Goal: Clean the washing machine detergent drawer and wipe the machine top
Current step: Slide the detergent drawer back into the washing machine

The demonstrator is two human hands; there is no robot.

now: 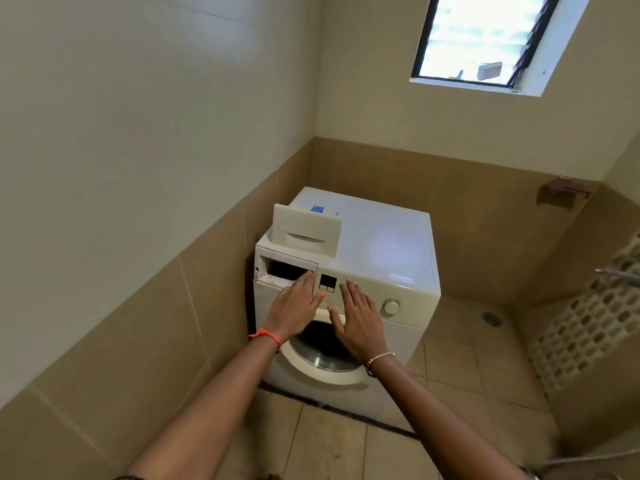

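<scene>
A white front-loading washing machine (pixel 391 244) stands in the corner of a tiled room. Its detergent drawer (pixel 306 230) is out of the machine and lies on the machine top at the left, front panel facing me. The empty drawer slot (pixel 287 268) gapes dark at the upper left of the front panel. My left hand (pixel 294 308) is stretched flat, fingertips at the right end of the slot. My right hand (pixel 358 317) is also flat with fingers apart, in front of the control panel near the display (pixel 328 283). Neither hand holds anything.
Tiled walls close in on the left and behind the machine. A round dial (pixel 391 305) sits on the right of the panel above the door (pixel 322 355). A floor drain (pixel 491 318), a patterned block wall (pixel 588 323) and a tap (pixel 616 271) lie to the right. A window (pixel 485 39) is high above.
</scene>
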